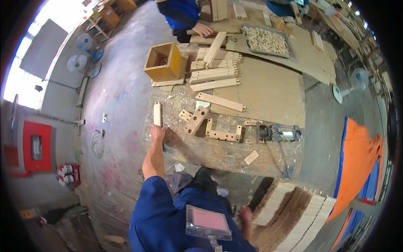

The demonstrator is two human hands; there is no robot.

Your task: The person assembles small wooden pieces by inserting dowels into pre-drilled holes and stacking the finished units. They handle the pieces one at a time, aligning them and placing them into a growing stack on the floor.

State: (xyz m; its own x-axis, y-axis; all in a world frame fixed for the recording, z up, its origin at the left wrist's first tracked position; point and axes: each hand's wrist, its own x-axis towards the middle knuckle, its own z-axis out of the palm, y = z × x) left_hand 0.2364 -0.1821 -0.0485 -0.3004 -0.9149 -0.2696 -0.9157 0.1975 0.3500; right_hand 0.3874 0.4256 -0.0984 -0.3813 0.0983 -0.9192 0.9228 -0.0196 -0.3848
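Observation:
My left hand point(158, 132) is closed around the lower end of a short wooden rail point(157, 113), which stands out past the left edge of the workbench with dowels at its far end. Low beside my body hangs my right hand point(245, 215), close to a stack of pale wooden pieces point(289, 214); its fingers are blurred. In the middle of the bench, drilled wooden blocks point(196, 120) sit left of a metal pneumatic cylinder point(286, 133). Another dowelled rail point(220, 101) lies behind them.
A yellow wooden box point(161, 72) stands at the bench's far left, beside several piled rails point(213, 75). Farther back is a metal tray of dowels point(268, 40). Across the bench, a co-worker's hand point(203, 30) rests on wood. An orange sheet point(357, 164) hangs at right.

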